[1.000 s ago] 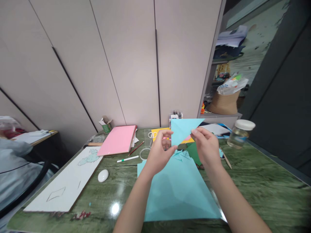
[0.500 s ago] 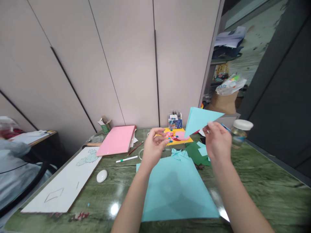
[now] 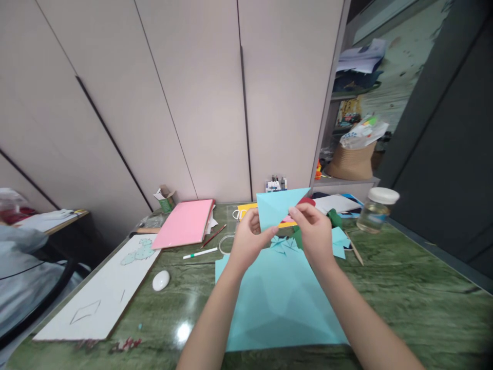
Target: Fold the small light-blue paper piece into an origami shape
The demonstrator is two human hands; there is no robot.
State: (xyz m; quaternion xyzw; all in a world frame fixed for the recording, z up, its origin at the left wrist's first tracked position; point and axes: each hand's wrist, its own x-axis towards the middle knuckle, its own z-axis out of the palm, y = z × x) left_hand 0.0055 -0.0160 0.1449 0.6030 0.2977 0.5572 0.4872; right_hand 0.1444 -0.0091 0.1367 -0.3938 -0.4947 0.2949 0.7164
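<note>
A folded turquoise paper triangle (image 3: 278,205) is held up between my two hands, above the table. My left hand (image 3: 252,237) pinches its lower left corner, thumb in front and fingers behind. On its slanting right edge, my right hand (image 3: 314,228) has thumb and finger closed. Below lies a large turquoise sheet (image 3: 281,308), with small folded turquoise pieces (image 3: 284,245) at its far edge. More turquoise paper pieces (image 3: 339,241) sit beyond my right wrist. Yellow paper (image 3: 246,207) shows partly behind my hands.
A pink folder (image 3: 185,222), a white marker (image 3: 200,253), a white mouse-like object (image 3: 160,280) and a sheet with a cactus drawing (image 3: 103,293) lie to the left. A lidded jar (image 3: 377,210) stands at the right. At far left is a person's sleeve (image 3: 23,257).
My right hand has brought the paper triangle left and down to my left hand, which now grips it too. The loose paper and a pencil-like stick at the right have come into view.
</note>
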